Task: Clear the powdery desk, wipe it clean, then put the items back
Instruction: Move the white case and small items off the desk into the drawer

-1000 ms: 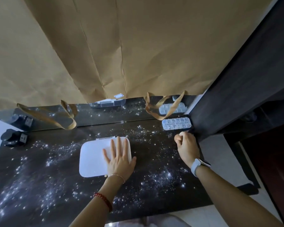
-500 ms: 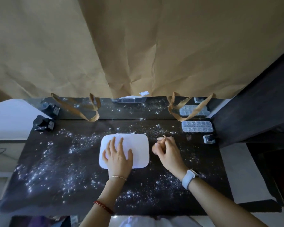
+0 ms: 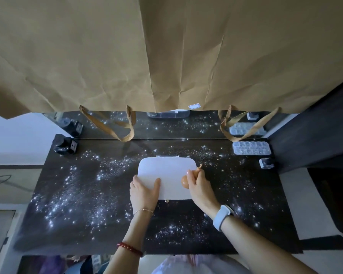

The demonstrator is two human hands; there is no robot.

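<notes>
The dark desk (image 3: 83, 204) is scattered with white powder. A flat white box (image 3: 166, 173) with rounded corners lies in its middle. My left hand (image 3: 145, 191) grips the box's near left edge, thumb on top. My right hand (image 3: 200, 184) holds a small orange gourd-shaped object (image 3: 185, 182) over the box's right edge.
A clear compartment box (image 3: 250, 148) and a small dark cube (image 3: 266, 163) sit at the back right. A black bottle (image 3: 64, 145) stands at the back left. Brown paper bags (image 3: 166, 56) hang over a mirror strip at the back. A dark cabinet (image 3: 315, 131) borders the right side.
My right hand came from the back right corner to the white box, holding the orange object. My left hand went from lying flat on the box to gripping its edge.
</notes>
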